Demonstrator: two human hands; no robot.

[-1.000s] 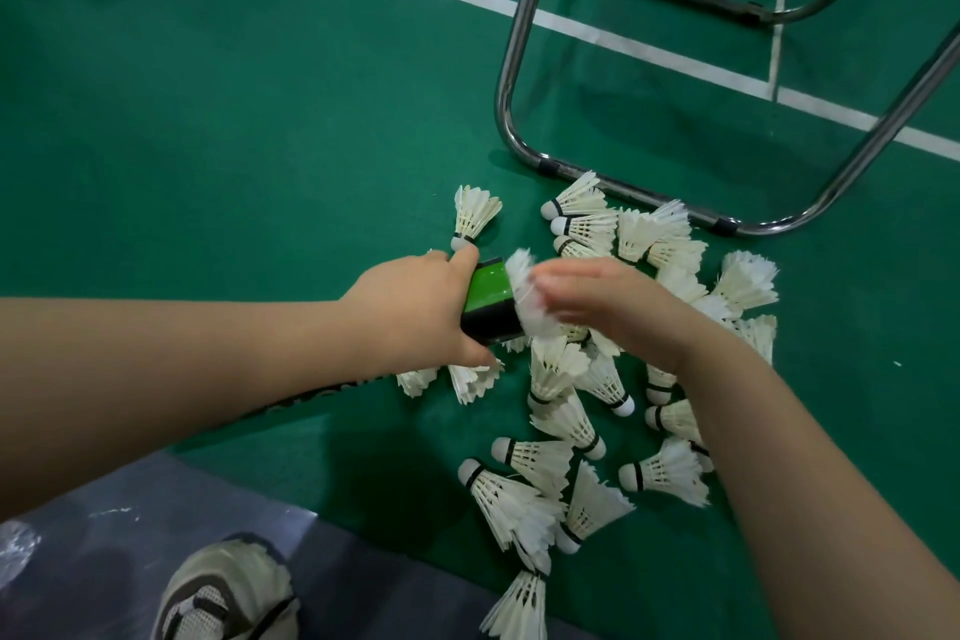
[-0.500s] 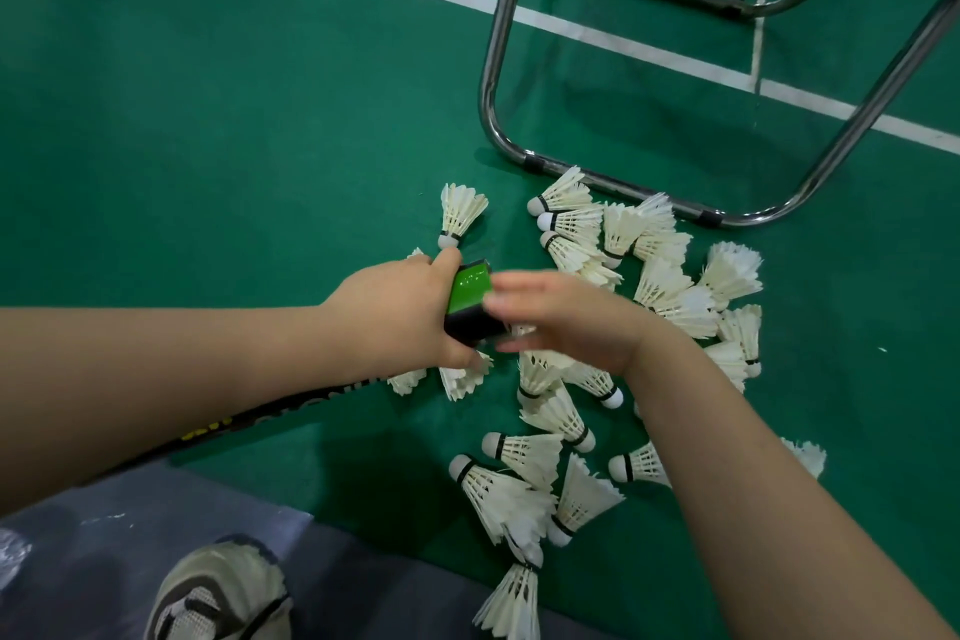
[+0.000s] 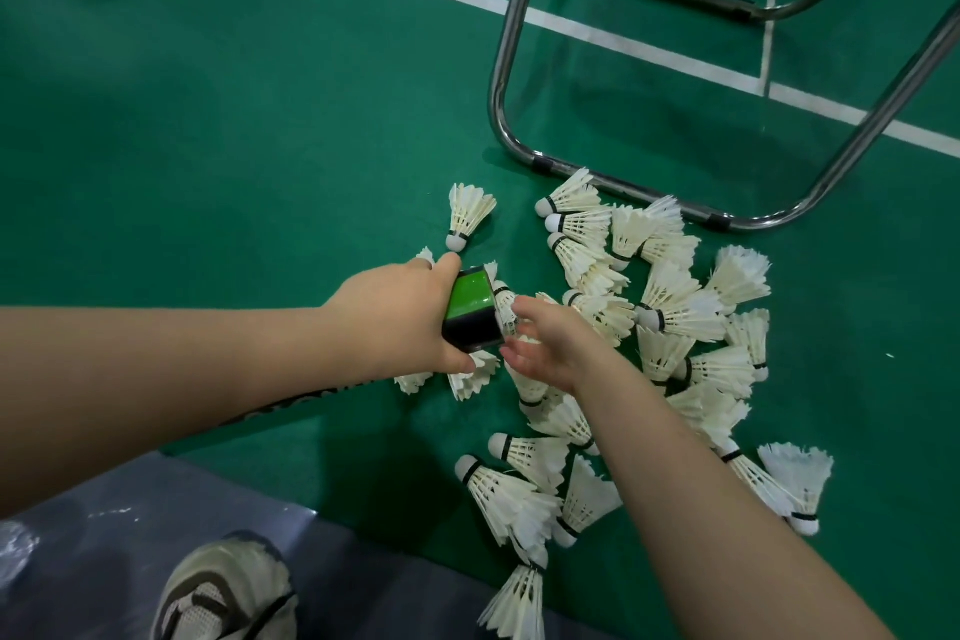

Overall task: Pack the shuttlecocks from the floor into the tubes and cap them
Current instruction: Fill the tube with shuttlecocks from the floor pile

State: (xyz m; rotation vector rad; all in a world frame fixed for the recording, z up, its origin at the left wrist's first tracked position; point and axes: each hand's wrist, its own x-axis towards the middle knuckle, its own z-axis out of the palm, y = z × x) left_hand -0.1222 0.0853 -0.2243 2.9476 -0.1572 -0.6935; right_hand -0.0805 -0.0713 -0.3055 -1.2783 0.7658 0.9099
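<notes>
Fingers (image 3: 448, 270) of the left hand (image 3: 395, 322) curl round the tube (image 3: 470, 309); the right hand (image 3: 545, 346) hangs loose, empty, at its mouth.
Many shuttlecocks (image 3: 670, 312) lie heaped on the floor (image 3: 208, 120) just right; much packing, and all capping, seems left.
</notes>
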